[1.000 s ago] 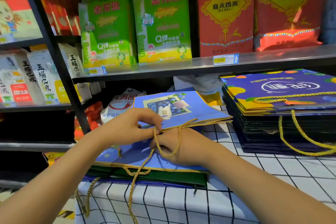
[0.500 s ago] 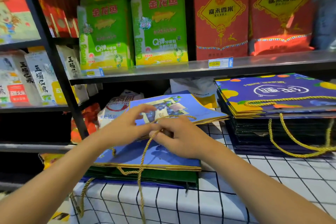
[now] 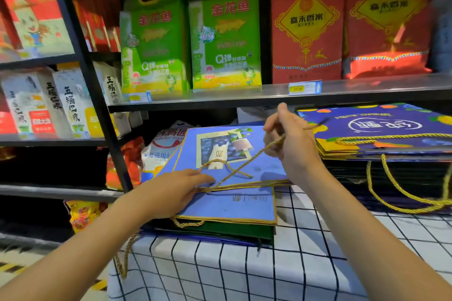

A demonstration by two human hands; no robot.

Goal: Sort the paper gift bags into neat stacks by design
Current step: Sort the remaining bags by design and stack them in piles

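A light-blue gift bag (image 3: 220,149) with a blueberry picture lies flat on top of a pile. Under it sit another light-blue bag (image 3: 234,205) and a dark green bag (image 3: 220,231). My left hand (image 3: 176,190) presses flat on the near edge of the top bag. My right hand (image 3: 291,144) is raised above the bag's right side and pinches its gold rope handle (image 3: 242,166), pulling it taut. At the right stands a tall stack of dark-blue fruit-print bags (image 3: 381,127) with gold handles hanging down.
The bags rest on a table with a black-and-white checked cloth (image 3: 244,264). A metal shelf edge (image 3: 269,95) runs just above, loaded with green and red rice boxes. A black shelf post (image 3: 105,117) stands left of the pile, with rice sacks behind it.
My right hand has lifted up and to the right with the gold rope handle, drawing it taut. My left hand has flattened onto the top bag's near edge.
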